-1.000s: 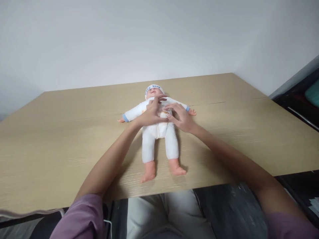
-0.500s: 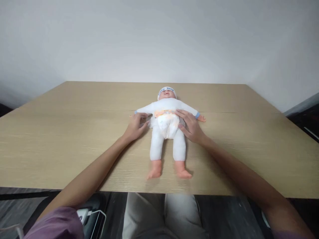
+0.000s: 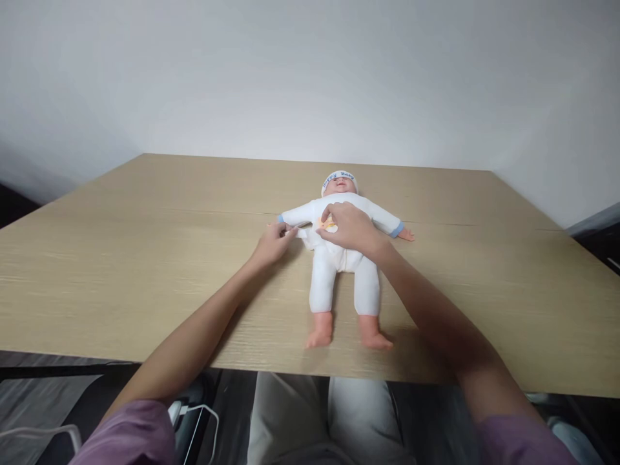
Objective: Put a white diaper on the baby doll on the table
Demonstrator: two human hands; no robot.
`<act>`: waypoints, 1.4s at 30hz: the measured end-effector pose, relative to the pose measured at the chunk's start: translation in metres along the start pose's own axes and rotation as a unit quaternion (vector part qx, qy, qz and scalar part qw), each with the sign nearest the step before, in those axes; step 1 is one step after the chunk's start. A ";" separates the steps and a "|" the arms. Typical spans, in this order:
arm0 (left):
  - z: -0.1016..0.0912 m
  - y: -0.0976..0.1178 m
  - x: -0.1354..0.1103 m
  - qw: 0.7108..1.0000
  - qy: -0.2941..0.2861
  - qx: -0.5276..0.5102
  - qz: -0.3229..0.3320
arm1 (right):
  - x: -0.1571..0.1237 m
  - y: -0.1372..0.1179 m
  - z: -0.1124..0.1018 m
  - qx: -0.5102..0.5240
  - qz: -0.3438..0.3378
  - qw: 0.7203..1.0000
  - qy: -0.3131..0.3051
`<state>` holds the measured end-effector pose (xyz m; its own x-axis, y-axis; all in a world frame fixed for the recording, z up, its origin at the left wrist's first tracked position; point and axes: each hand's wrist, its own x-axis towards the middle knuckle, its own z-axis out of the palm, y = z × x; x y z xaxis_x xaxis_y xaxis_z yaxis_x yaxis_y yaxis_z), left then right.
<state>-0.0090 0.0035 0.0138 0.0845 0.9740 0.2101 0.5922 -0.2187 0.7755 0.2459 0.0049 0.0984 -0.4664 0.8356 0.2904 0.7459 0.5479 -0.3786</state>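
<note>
A baby doll in white clothes and a white cap lies on its back on the wooden table, feet toward me. My left hand is beside the doll's waist on its left, fingers pinched on a white flap of its diaper. My right hand lies on the doll's belly with fingers curled, pinching at the front of the diaper by an orange print.
The table's near edge runs just above my lap in grey trousers. A white cable and a dark device lie below the edge at the lower left. A plain white wall stands behind the table.
My right hand moved from the doll's right hip onto its belly. My left hand shifted closer and pinched the diaper's side flap. The view drifted, so the doll sits a little further right.
</note>
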 end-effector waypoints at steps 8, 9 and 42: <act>0.022 0.052 0.026 0.990 -0.021 -0.135 0.030 | 0.004 0.009 0.005 0.035 -0.017 0.999 0.000; 0.028 0.058 0.029 0.989 -0.032 -0.143 0.035 | 0.004 0.011 0.005 0.042 -0.028 0.999 -0.001; 0.003 0.082 -0.094 0.935 -0.216 0.032 0.278 | -0.132 -0.004 -0.007 0.149 -0.081 0.985 -0.020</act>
<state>0.0338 -0.1062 0.0554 0.7018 0.6465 0.2991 0.4065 -0.7083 0.5772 0.3078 -0.1077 0.0682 -0.5914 0.7333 0.3356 0.4901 0.6573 -0.5726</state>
